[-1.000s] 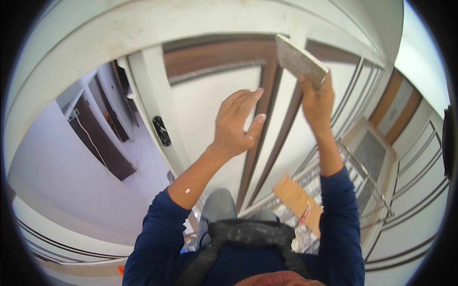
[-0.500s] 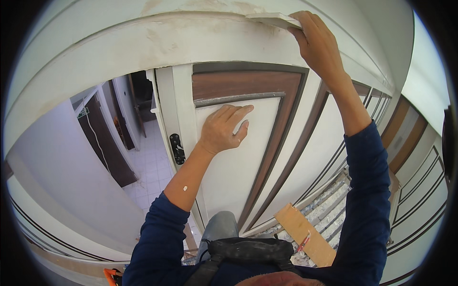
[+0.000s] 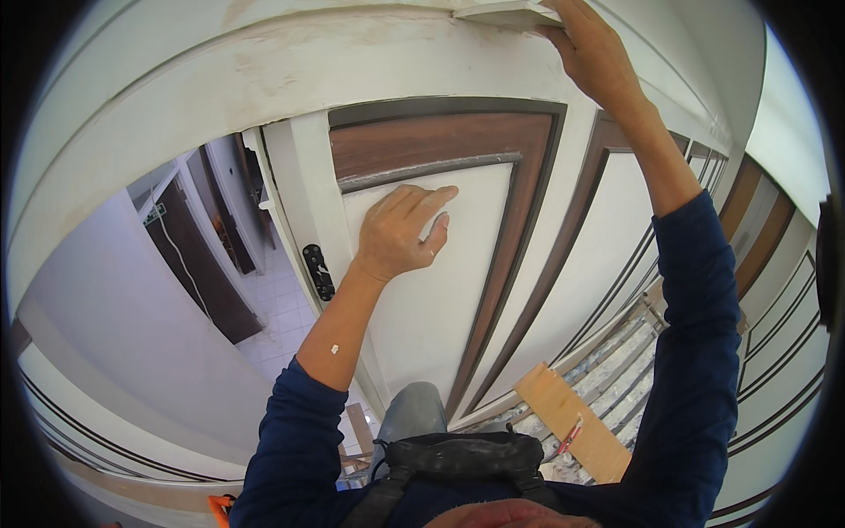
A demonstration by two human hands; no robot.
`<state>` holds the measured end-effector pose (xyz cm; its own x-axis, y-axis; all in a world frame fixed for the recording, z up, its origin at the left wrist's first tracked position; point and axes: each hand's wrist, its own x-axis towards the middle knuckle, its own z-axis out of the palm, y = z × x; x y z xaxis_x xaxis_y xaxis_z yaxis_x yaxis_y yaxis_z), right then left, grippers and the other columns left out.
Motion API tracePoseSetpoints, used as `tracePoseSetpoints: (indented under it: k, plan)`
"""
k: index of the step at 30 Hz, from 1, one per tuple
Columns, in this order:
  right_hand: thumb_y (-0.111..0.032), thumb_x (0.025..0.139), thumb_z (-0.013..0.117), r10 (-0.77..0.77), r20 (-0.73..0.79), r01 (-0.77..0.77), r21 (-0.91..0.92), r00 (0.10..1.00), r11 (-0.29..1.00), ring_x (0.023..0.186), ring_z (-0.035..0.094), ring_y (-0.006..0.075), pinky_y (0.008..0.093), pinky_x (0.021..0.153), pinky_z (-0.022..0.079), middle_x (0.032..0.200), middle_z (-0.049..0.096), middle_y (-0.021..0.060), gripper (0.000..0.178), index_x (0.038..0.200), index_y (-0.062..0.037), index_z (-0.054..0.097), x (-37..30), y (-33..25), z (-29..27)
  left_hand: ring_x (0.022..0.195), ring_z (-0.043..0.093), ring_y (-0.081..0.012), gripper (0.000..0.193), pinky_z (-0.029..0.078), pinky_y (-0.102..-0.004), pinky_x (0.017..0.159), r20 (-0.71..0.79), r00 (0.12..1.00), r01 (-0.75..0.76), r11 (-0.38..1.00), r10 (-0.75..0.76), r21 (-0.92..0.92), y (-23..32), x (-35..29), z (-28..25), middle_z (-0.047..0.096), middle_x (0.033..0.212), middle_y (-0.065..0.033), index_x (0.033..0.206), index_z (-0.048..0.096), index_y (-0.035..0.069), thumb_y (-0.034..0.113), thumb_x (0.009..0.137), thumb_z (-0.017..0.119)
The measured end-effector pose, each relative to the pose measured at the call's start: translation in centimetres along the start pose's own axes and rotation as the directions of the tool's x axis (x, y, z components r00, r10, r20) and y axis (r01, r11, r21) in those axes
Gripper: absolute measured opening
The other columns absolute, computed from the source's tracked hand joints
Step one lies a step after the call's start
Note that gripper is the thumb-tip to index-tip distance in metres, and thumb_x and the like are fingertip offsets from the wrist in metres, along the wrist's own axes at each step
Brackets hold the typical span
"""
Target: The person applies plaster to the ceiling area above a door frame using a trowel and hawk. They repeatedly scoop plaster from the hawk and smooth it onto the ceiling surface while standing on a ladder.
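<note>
High above, my right hand is closed around a flat, off-white plate-like tool. Its far edge lies along the groove of the smeared white beam; my grip hides the near end, so its exact kind is unclear. My left hand is raised in front of the white door panel, holding nothing, with thumb and fingers apart. Whether it touches the panel I cannot tell. A white fleck sticks to my left forearm. Brown and dark grey trim frames the panel.
A black lock plate sits on the door's left edge, beside a doorway to a tiled floor. Low on the right, a wooden board with a small red-handled tool lies across grey slats. Something orange stands lower left.
The view has shifted, so the beam sits higher in it. My right hand and the plate have moved slightly up and right in the picture; my left hand keeps its open pose.
</note>
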<state>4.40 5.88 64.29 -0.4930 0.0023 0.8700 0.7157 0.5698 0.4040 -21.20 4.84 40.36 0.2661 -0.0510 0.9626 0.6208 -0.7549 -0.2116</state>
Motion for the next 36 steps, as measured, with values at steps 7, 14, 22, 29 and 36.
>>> tracePoseSetpoints:
  k: [7,14,22,29,36]
  plan:
    - [-0.011,0.097,0.066,0.032,-0.07,-0.042,-0.148,0.997,0.988,0.1,0.064,0.0379,0.0434,0.084,0.052,0.109,0.068,0.0143,0.023,0.119,-0.0068,0.06,-3.5,5.5,0.0,0.078,0.068,-0.0236,0.039,0.057,-0.0328,0.069,0.002,1.0,0.013,1.0,-0.013,-0.02,0.3,0.0,0.6,0.073,0.088,-0.0071,0.112,0.074,0.007,0.004,0.074,0.07]
    - [-0.008,0.096,0.063,-0.07,-0.003,0.07,0.019,0.998,0.997,0.1,0.06,0.0429,0.0484,0.088,0.048,0.103,0.063,0.0231,0.015,0.108,0.0012,0.061,0.1,-0.9,0.1,0.078,0.068,-0.0231,0.039,0.056,-0.0326,0.069,0.02,1.0,-0.002,1.0,0.002,0.015,0.2,-0.3,0.6,0.073,0.087,-0.0061,0.112,0.074,0.007,0.005,0.073,0.071]
    - [-0.011,0.097,0.063,0.007,0.078,-0.004,-0.043,0.997,0.999,0.101,0.06,0.0428,0.0484,0.089,0.048,0.105,0.064,0.024,0.017,0.109,0.0023,0.061,0.7,-0.7,-0.1,0.077,0.068,-0.0229,0.039,0.056,-0.0324,0.068,0.022,1.0,-0.015,1.0,0.015,0.016,0.2,-0.4,0.7,0.072,0.085,-0.0054,0.112,0.075,0.007,0.006,0.073,0.07]
    - [-0.013,0.098,0.065,-0.016,0.051,0.025,-0.184,0.999,0.983,0.104,0.064,0.0401,0.0445,0.089,0.052,0.114,0.067,0.0187,0.025,0.121,-0.004,0.06,-3.0,5.6,-0.9,0.076,0.067,-0.0222,0.04,0.056,-0.0322,0.067,0.016,1.0,-0.009,1.0,0.01,-0.015,0.3,-0.5,0.9,0.072,0.084,-0.005,0.113,0.074,0.007,0.006,0.073,0.07]
    - [-0.018,0.097,0.07,0.188,-0.054,-0.186,0.033,0.981,0.982,0.105,0.069,0.0356,0.0405,0.09,0.053,0.118,0.071,0.019,0.037,0.129,-0.0029,0.061,-4.9,9.9,-1.7,0.076,0.066,-0.0216,0.039,0.055,-0.0319,0.067,0.035,0.999,-0.005,1.0,0.005,0.01,0.2,-0.6,0.9,0.071,0.083,-0.0039,0.113,0.074,0.008,0.006,0.074,0.071]
